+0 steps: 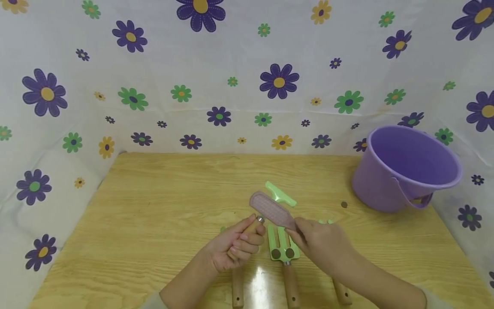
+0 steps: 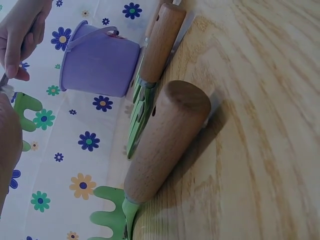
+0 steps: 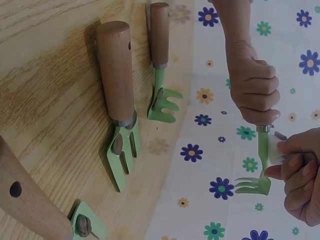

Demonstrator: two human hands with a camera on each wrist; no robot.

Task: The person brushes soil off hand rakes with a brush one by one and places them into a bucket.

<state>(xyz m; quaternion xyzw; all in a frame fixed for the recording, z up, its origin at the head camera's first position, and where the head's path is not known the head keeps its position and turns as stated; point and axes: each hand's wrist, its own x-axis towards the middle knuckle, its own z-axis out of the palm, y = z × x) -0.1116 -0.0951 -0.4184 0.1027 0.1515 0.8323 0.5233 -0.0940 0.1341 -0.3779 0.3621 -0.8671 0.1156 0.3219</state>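
Note:
My left hand [image 1: 239, 242] grips the wooden handle of a small garden rake with a green head [image 1: 279, 195]. In the right wrist view its curved green tines [image 3: 254, 186] point sideways. My right hand [image 1: 326, 246] holds a mauve brush [image 1: 270, 210] across the rake's neck. Pale bristles, partly hidden, face the green metal in the right wrist view. Below the hands lies a green hand fork [image 1: 283, 246] with brown spots on its head. To its left rests another wooden-handled rake [image 2: 167, 140], and to its right a third tool's handle [image 1: 341, 292], partly covered by my right arm.
A purple bucket [image 1: 405, 171] stands at the back right of the wooden table [image 1: 173, 193], its handle hanging down in front. One small brown disc [image 1: 344, 204] lies left of the bucket. Flower-printed cloth [image 1: 231, 98] hangs behind the table and along both sides.

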